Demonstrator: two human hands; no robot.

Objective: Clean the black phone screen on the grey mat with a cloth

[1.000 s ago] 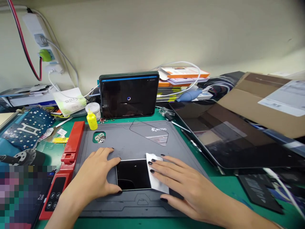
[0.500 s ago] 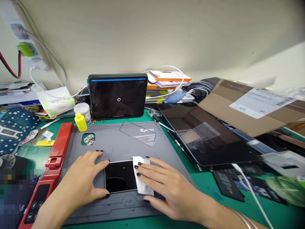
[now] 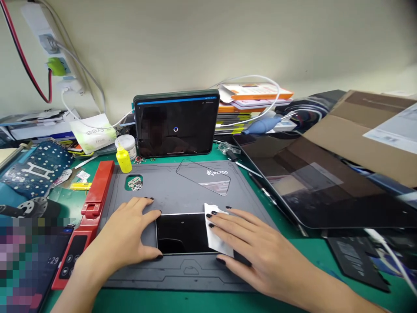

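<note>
A smartphone [image 3: 182, 234] with a dark glossy screen lies flat on the grey work mat [image 3: 169, 187]. My left hand [image 3: 125, 232] is at its left end, thumb and index finger bracing the two corners, the other fingers spread on the mat. Under the fingertips of my right hand [image 3: 257, 243], a folded white wipe [image 3: 217, 237] is pressed against the right part of the screen. My right hand and the wipe hide the phone's right end. A thin clear glass sheet [image 3: 203, 177] with a dark outline rests farther back on the mat.
Behind the mat stands a tablet [image 3: 177, 128] beside a yellow bottle [image 3: 124, 158]. A red device [image 3: 93, 211] lines the left edge. On the right lie a large dark panel [image 3: 319, 182] and an open cardboard box [image 3: 365, 134]. Small metal parts [image 3: 134, 183] fill a mat cutout.
The camera view has shifted, so the bench appears farther right. My right hand has slid the wipe a little rightward along the screen. My left hand keeps its place at the phone's left end.
</note>
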